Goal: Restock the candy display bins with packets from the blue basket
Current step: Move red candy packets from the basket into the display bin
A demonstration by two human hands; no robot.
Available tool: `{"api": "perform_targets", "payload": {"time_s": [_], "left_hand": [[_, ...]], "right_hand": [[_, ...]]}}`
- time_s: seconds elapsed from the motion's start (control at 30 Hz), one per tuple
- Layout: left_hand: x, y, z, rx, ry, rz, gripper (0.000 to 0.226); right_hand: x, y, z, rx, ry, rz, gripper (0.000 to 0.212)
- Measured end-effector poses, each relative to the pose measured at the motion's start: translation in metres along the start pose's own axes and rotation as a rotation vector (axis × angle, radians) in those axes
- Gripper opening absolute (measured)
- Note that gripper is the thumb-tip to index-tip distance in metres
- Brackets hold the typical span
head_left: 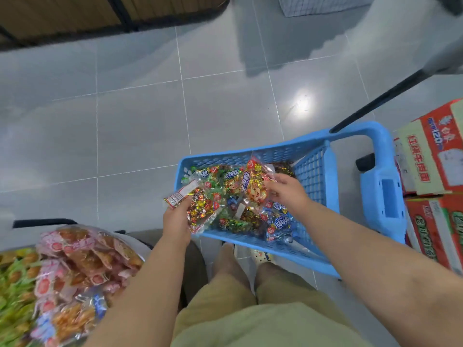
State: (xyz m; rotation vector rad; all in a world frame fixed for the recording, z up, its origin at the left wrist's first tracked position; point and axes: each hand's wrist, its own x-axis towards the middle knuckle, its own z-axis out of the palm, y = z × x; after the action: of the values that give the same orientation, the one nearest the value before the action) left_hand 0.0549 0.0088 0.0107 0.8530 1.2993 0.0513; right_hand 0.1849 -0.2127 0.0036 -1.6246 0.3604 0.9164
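Blue basket (pixel 310 171): lattice plastic, on the tile floor, loaded with clear crinkly candy packets of red, gold, green and blue sweets. Left hand (pixel 176 221) grips 1 red-gold packet (pixel 200 211) over the basket's near-left corner, fingers curled round it. Right hand (pixel 288 194) pinches 1 cartoon-face packet (pixel 253 186) mid-basket. Display bin (pixel 140 242), lower left, holds pink packets (pixel 82 256). 2 cardboard boxes (pixel 431 156) to the basket's right, "120" legible.

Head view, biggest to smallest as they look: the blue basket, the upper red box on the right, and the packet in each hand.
1. blue basket
2. upper red box, partly out of frame
3. left-hand packet and right-hand packet look alike; unranked
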Motion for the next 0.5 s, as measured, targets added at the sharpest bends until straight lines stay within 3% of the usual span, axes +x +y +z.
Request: {"api": "perform_targets", "payload": {"time_s": [0.1, 0.2, 0.3, 0.37, 0.5], "left_hand": [[-0.033, -0.01, -0.019, -0.073, 0.037, 0.045, 0.03], [-0.066, -0.018, -0.043, -0.162, 0.102, 0.095, 0.024], [-0.097, -0.025, -0.071, -0.245, 0.141, 0.101, 0.021], [-0.118, -0.029, -0.094, -0.319, 0.139, 0.102, 0.033], [-0.159, -0.042, -0.152, -0.467, 0.205, 0.16, 0.045]], "right_hand": [[-0.022, -0.017, 0.012, 0.141, -0.204, 0.077, 0.008], [-0.044, -0.026, 0.036, 0.211, -0.368, 0.14, 0.01], [-0.071, -0.031, 0.068, 0.092, -0.537, 0.186, 0.015], [-0.09, -0.032, 0.095, -0.017, -0.643, 0.186, 0.011], [-0.132, -0.021, 0.157, -0.307, -0.874, 0.138, 0.024]]}}
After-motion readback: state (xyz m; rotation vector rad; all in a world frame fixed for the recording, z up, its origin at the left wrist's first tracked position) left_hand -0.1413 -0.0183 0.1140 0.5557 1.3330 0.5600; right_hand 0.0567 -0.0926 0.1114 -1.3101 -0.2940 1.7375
